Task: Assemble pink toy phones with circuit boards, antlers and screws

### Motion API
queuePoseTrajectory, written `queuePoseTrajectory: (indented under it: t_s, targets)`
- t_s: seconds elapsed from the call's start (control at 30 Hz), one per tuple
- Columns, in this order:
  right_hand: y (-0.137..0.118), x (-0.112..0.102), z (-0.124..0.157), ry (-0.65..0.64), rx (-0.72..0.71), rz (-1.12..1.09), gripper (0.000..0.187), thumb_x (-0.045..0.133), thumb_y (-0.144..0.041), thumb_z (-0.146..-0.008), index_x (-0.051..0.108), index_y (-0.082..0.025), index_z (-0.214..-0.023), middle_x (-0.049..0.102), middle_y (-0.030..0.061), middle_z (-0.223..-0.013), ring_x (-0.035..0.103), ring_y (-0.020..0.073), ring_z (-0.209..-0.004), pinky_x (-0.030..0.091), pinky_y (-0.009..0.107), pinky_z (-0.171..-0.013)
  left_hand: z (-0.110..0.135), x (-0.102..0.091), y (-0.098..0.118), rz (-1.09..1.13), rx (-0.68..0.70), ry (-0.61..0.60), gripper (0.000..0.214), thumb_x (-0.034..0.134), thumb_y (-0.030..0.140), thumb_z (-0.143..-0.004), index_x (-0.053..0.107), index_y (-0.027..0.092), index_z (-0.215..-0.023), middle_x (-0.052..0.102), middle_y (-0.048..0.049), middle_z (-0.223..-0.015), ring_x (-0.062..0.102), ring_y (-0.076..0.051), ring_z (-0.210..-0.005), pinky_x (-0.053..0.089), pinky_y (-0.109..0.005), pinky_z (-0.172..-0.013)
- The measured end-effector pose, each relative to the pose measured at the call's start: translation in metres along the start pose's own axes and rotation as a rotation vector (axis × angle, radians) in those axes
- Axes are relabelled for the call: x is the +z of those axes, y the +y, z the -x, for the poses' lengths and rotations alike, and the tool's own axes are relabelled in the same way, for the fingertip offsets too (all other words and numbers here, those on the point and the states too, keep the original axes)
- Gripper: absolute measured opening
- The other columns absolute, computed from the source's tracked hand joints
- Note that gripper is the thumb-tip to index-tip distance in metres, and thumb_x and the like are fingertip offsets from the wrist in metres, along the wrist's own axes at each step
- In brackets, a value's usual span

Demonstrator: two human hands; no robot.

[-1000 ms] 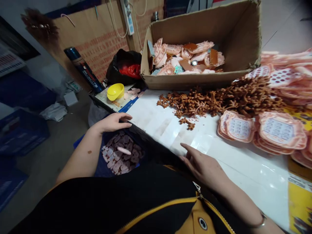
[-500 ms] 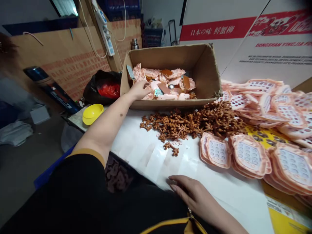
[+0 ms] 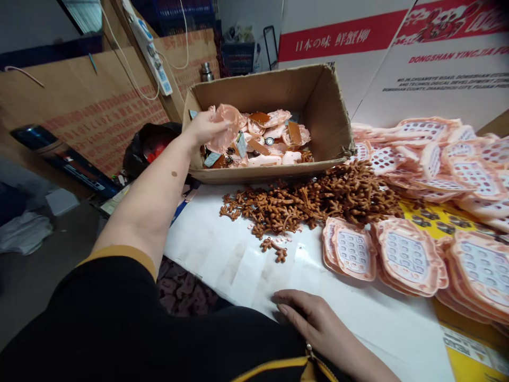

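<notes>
Upper left: left hand (image 3: 202, 129) pinching pink shell (image 3: 228, 121), which crowded parts (image 3: 264, 159) might snag; lower centre: right hand (image 3: 314, 314) loosely curled, seemingly empty.

At the upper left of centre, the left hand (image 3: 202, 130) covered part of the pink shell (image 3: 230, 124), which hid some of its fingertips. The carton's (image 3: 262, 172) front wall concealed the bottom of its contents. Farther left, the forearm (image 3: 147, 183) blocked part of a black bag (image 3: 133, 162). At lower centre, the right hand's (image 3: 314, 315) palm was out of sight, and its forearm ran off the bottom edge. The right edge cut through the nearest stack of plates (image 3: 483, 270). Below the table (image 3: 246, 270), dark pieces (image 3: 181, 289) were too dim to identify.
</notes>
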State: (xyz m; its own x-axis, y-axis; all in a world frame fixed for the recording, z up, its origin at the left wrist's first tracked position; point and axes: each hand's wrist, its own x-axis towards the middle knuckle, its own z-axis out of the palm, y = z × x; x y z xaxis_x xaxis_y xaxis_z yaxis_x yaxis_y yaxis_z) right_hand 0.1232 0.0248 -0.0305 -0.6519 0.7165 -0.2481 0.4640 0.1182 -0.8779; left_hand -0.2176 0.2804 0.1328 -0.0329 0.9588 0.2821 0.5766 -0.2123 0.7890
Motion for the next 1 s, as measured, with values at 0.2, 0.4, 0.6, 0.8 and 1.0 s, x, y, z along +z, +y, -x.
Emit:
queuePoseTrajectory:
  t_s: [0.2, 0.4, 0.6, 0.8, 1.0]
  targets:
    - [-0.002, -0.002, 0.002, 0.038, -0.054, -0.005, 0.036, 0.046, -0.045, -0.097, 0.07, -0.022, -0.111, 0.076, 0.0096, -0.111, 0.072, 0.0244, -0.102, 0.058, 0.039, -0.092, 0.038, -0.008, 0.062, 0.347, 0.044, -0.019, 0.039, 0.027, 0.026, -0.105, 0.053, 0.003, -0.123, 0.07, -0.0054, -0.102, 0.063, -0.025, -0.114, 0.043, -0.044, -0.099]
    - [-0.014, -0.015, -0.002, 0.161, -0.088, -0.147, 0.042, 0.049, -0.052, -0.093, 0.069, -0.018, -0.109, 0.074, 0.0064, -0.083, 0.068, 0.0179, -0.071, 0.057, 0.03, -0.066, 0.102, 0.022, 0.094, 0.557, -0.003, -0.087, 0.034, 0.043, 0.03, -0.096, 0.062, 0.01, -0.118, 0.072, -0.0085, -0.108, 0.066, -0.03, -0.116, 0.054, -0.044, -0.093]
    - [-0.031, -0.011, -0.012, 0.311, -0.241, -0.391, 0.044, 0.066, -0.047, -0.084, 0.062, -0.02, -0.118, 0.072, 0.0079, -0.102, 0.068, 0.0179, -0.09, 0.056, 0.035, -0.083, 0.172, 0.097, 0.091, 0.828, -0.393, -0.256, 0.03, 0.056, 0.036, -0.083, 0.066, 0.014, -0.101, 0.075, -0.0113, -0.104, 0.068, -0.033, -0.112, 0.056, -0.049, -0.094]
    - [-0.019, 0.001, -0.008, 0.511, -0.015, -1.042, 0.055, 0.083, -0.044, -0.066, 0.054, -0.022, -0.108, 0.07, 0.0008, -0.088, 0.068, 0.0138, -0.08, 0.056, 0.033, -0.082, 0.219, 0.148, 0.085, 0.966, -0.52, -0.459, 0.048, 0.059, 0.047, -0.074, 0.065, 0.015, -0.11, 0.075, -0.0138, -0.108, 0.066, -0.037, -0.115, 0.051, -0.055, -0.098]
    - [-0.019, 0.003, 0.005, 0.441, -0.037, -1.194, 0.049, 0.084, -0.034, -0.062, 0.063, -0.023, -0.105, 0.072, 0.0069, -0.115, 0.071, 0.0173, -0.097, 0.055, 0.03, -0.086, 0.236, 0.153, 0.091, 0.884, -0.42, -0.473, 0.067, 0.045, 0.065, -0.081, 0.057, 0.019, -0.129, 0.07, -0.0131, -0.122, 0.064, -0.036, -0.115, 0.052, -0.054, -0.093]
